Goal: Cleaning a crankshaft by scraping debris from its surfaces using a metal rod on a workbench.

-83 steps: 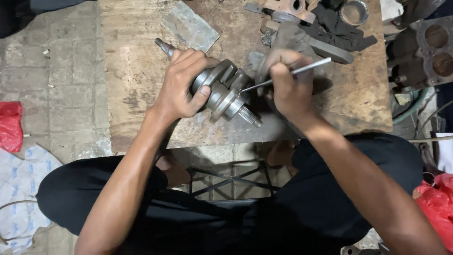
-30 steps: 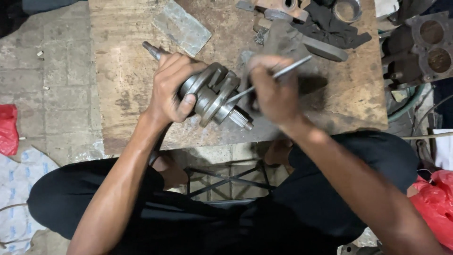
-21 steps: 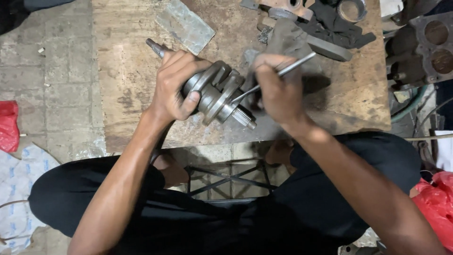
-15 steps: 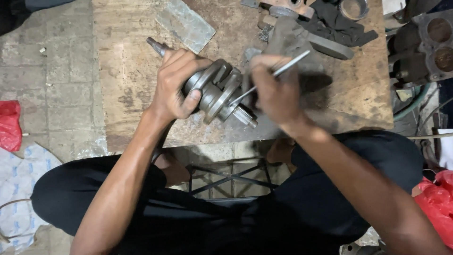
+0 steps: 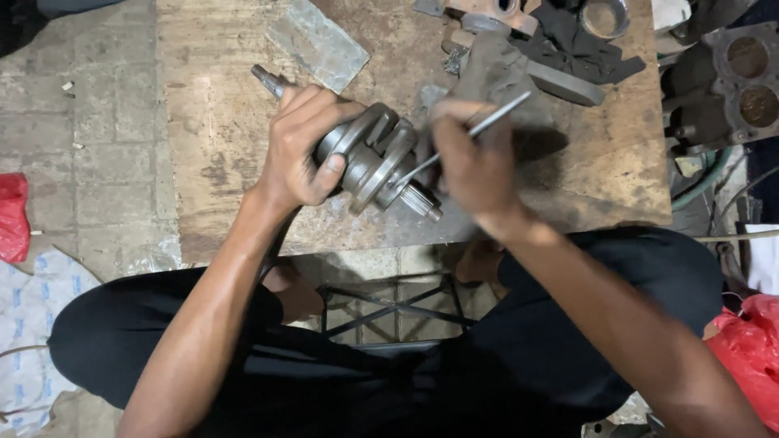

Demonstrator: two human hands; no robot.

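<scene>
A grey metal crankshaft (image 5: 377, 158) lies tilted over the near edge of a worn wooden board (image 5: 219, 122). Its threaded end sticks out at the upper left and its splined end points down to the right. My left hand (image 5: 304, 146) is wrapped around the shaft beside the crank webs. My right hand (image 5: 475, 162), blurred by motion, grips a thin metal rod (image 5: 487, 123) like a pen. The rod's lower tip touches the crank webs.
A flat grey metal plate (image 5: 318, 42) lies at the board's far side. Dark metal parts (image 5: 568, 49) and a ring (image 5: 604, 16) sit at the far right. An engine block (image 5: 730, 81) stands right of the board. Red plastic bags (image 5: 12, 215) lie on the brick floor.
My right hand with the rod has shifted slightly back and forth against the crank webs. My left hand keeps its grip on the crankshaft in the same spot.
</scene>
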